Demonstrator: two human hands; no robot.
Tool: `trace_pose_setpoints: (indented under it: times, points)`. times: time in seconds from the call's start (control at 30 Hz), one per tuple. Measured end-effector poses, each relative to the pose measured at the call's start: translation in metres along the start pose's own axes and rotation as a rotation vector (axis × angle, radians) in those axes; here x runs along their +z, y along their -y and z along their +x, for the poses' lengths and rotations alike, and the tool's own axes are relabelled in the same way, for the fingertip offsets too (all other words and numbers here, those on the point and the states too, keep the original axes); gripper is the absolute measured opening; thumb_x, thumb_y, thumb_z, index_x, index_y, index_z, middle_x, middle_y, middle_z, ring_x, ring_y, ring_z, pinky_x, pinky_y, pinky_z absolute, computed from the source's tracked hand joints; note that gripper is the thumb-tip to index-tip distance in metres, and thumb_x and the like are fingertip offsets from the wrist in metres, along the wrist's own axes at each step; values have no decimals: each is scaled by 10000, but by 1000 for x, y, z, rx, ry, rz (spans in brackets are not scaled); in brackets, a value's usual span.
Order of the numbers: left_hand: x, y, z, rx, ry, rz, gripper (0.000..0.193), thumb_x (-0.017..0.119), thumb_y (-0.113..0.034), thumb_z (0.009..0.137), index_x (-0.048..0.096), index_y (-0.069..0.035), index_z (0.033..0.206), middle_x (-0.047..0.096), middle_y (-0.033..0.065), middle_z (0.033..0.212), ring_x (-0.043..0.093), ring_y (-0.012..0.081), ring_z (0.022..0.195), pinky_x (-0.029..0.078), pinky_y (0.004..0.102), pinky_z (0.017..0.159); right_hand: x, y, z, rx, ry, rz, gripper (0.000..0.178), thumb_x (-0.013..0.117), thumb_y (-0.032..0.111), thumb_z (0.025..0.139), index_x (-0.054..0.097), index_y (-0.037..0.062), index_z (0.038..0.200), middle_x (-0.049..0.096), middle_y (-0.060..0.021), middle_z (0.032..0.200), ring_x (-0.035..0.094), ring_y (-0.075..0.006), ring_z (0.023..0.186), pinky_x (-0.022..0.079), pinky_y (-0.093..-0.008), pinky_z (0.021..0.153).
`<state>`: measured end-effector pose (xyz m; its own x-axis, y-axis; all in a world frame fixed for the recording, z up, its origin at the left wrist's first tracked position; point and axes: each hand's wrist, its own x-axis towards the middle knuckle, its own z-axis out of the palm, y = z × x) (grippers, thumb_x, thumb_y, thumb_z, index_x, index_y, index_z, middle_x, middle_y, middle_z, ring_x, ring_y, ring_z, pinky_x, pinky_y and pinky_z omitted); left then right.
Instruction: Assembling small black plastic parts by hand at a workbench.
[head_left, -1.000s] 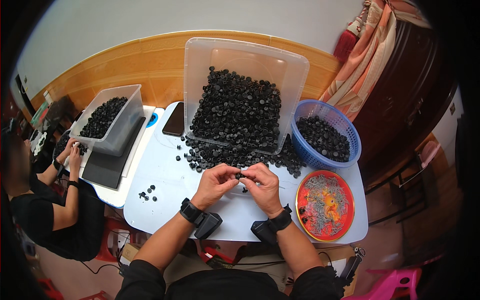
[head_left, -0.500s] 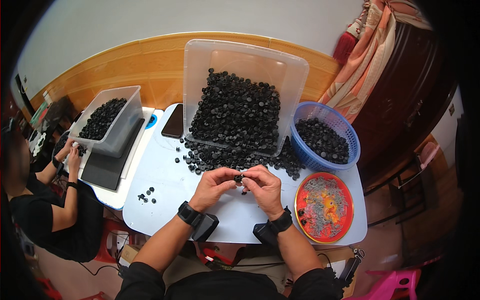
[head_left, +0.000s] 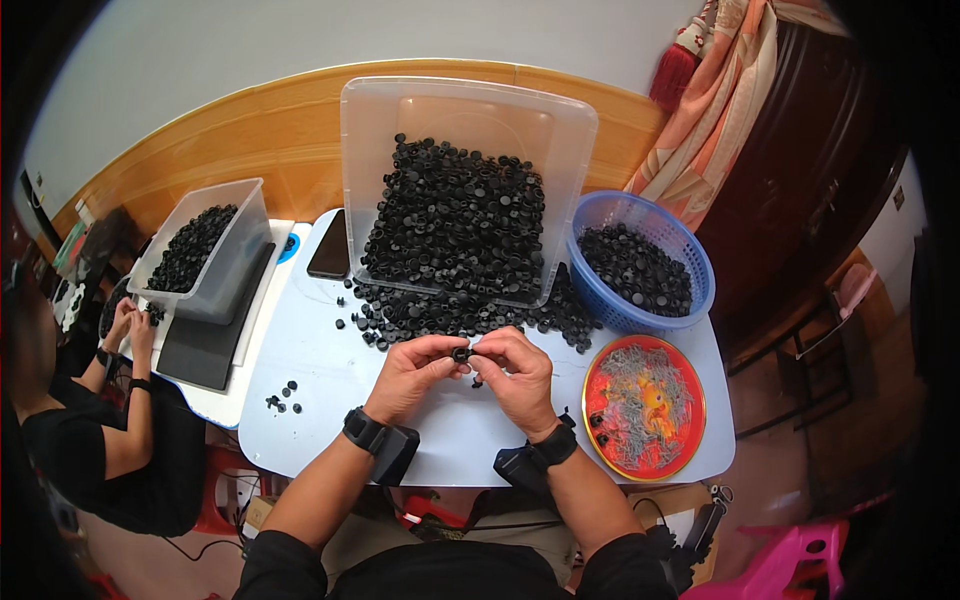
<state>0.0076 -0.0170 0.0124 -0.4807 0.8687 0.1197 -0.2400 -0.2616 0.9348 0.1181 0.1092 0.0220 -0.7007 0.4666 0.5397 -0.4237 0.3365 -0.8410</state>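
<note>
My left hand [head_left: 408, 378] and my right hand [head_left: 520, 378] meet over the near middle of the table. Between their fingertips is a small black plastic piece [head_left: 462, 354], pinched from both sides. Another dark bit [head_left: 477, 383] shows just under my right fingers; whether it is held cannot be made out. Just beyond the hands, loose black round caps [head_left: 415, 312] spill from a clear plastic bin [head_left: 365, 130] tipped toward me. Several separate black pieces [head_left: 284, 398] lie on the tabletop to the left of my hands.
A blue basket [head_left: 640, 318] of black caps stands at the right. Nearer, a red round tray [head_left: 690, 440] holds thin grey metal pins [head_left: 640, 385]. A phone [head_left: 328, 245] lies left of the bin. At far left, a co-worker's hands [head_left: 135, 325] work beside another clear bin [head_left: 225, 270].
The whole view has shifted slightly, so things sit a little farther left. My fingers have turned the black piece a little and still pinch it.
</note>
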Motion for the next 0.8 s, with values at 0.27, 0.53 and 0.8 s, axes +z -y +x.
trace_pose_setpoints:
  times: [0.27, 0.53, 0.8]
  points:
    - [2, 0, -1, -22, 7, -163, 290, 578, -57, 843, 554, 22, 1120, 623, 96, 953, 605, 141, 837, 493, 256, 771, 1, 3, -1, -20, -16, 0, 111, 616, -74, 736, 595, -23, 833, 563, -75, 823, 571, -109, 640, 478, -212, 551]
    - [0, 1, -1, -17, 3, -135, 284, 578, -59, 843, 557, 20, 1115, 622, 97, 961, 606, 142, 840, 492, 255, 769, 0, 5, 0, -92, -8, -108, 127, 623, -80, 718, 595, -18, 825, 571, -85, 824, 574, -126, 649, 471, -221, 552]
    - [0, 0, -1, -6, 9, -139, 280, 578, -55, 842, 560, 19, 1111, 623, 91, 953, 602, 136, 833, 487, 252, 768, 1, 7, 0, -120, -37, -135, 124, 631, -71, 715, 595, -12, 819, 574, -85, 816, 576, -136, 657, 469, -226, 562]
